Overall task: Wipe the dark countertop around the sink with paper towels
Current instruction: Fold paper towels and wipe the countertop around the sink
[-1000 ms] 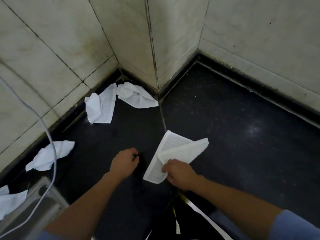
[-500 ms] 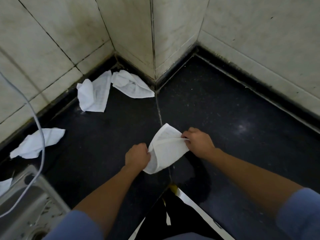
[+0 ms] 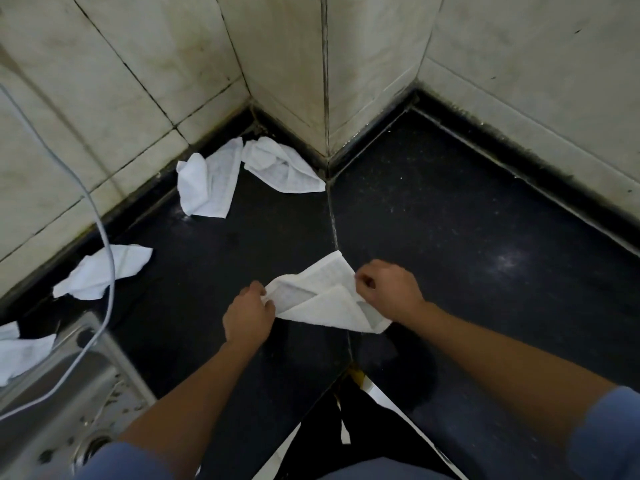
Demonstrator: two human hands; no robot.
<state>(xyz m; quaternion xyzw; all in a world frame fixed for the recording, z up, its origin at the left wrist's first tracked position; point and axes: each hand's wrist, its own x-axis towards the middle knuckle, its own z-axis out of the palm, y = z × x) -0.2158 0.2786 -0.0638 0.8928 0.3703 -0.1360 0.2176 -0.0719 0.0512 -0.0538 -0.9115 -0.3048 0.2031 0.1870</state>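
A white folded paper towel (image 3: 325, 299) is held just above the dark countertop (image 3: 467, 237), over the seam between its two slabs. My left hand (image 3: 247, 315) pinches the towel's left corner. My right hand (image 3: 388, 292) pinches its right edge, fingers curled over the fold. The towel's lower right corner hangs loose.
Used paper towels lie along the back wall: two crumpled ones (image 3: 207, 183) (image 3: 282, 166) in the corner, another (image 3: 102, 271) to the left, one more (image 3: 20, 351) by the steel sink (image 3: 62, 393). A grey cable (image 3: 104, 237) hangs over the sink. Tiled walls enclose the counter.
Both hands have taken hold of the towel and spread it wider; the right hand moved from its lower edge to its right side, and the towel is now folded into a flatter shape.
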